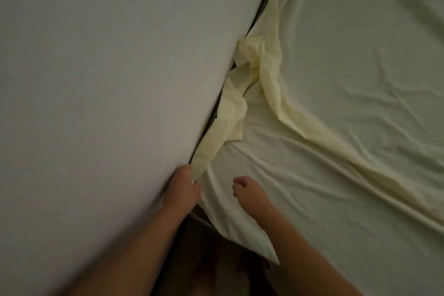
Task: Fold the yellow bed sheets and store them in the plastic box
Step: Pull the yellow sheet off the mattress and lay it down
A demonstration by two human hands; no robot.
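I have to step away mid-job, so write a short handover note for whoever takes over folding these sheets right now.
Left hand: pinches the twisted end of the yellow sheet at the gap beside the white mattress.
Right hand: fingers loosely curled over the sheet, holding nothing.
Sheet: mostly spread flat and wrinkled to the right; one edge is bunched and twisted along the mattress, and another edge lies doubled back over the middle.
Plastic box: not in view.
Done: the edge looks freed from the mattress side.
Left: pull the sheet clear, fold it, find the box and store it.
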